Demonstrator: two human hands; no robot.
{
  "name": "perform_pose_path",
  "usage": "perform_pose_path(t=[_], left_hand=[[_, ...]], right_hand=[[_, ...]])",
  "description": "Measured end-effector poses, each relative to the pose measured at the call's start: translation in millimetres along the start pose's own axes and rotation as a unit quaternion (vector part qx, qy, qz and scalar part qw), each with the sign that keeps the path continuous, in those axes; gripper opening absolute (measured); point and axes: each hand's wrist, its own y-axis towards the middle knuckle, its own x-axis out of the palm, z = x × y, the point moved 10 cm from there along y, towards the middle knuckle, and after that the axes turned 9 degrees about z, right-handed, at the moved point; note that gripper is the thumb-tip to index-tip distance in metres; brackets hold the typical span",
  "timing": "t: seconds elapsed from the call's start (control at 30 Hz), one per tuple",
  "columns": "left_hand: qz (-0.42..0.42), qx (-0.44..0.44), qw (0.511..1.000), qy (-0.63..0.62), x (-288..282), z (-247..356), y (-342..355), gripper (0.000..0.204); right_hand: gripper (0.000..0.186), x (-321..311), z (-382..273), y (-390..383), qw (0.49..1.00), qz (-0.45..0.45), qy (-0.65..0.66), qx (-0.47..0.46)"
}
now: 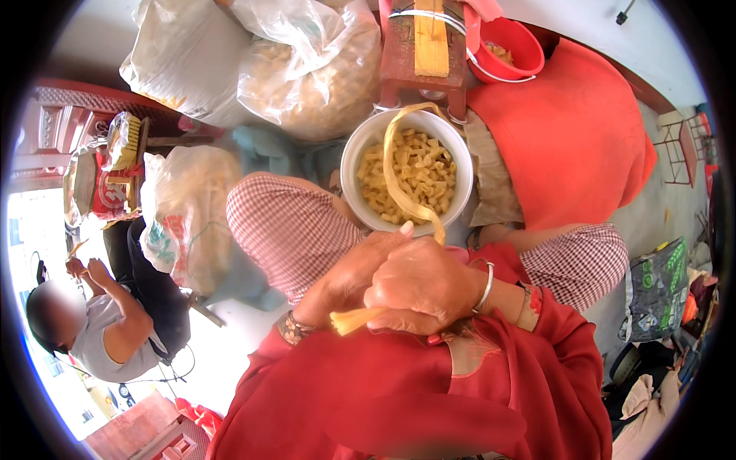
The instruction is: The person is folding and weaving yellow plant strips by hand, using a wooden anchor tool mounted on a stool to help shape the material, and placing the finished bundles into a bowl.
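My two hands are pressed together in front of my red top. A long, glossy pale-yellow strip (399, 184) rises from them in a curve over a white bucket (349, 195) and reaches the stool's end. My right hand (425, 284) is closed round the strip; a cut-looking bundled end pokes out below its thumb side. Tucked against it, my left hand (359, 264) is closed too, thumb lying along the right knuckles, its fingers mostly hidden. Many short, chunky yellow pieces (418, 165) fill the bucket between my knees.
Behind the bucket stands a brown wooden stool (395, 65) with a yellow strip of wood tied on. Filled plastic bags (307, 77) sit at the far left. A red bucket (521, 46) and red cloth (567, 130) are at right. Another person (115, 314) sits at left, hands together.
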Motion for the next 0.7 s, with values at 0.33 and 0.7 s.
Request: perform_pose_path(t=[0.33,0.7], left_hand=[[0.019,-0.247,0.94,-0.237,16.5,-59.7,28.6,0.029],[0.053,-0.129,0.95,-0.278,-29.0,-46.1,60.1,0.029]], right_hand=[[0.024,21.1,16.9,-22.6,0.983,-0.005,0.139,0.12],[0.027,23.5,62.4,-57.1,0.848,0.044,0.362,0.385]])
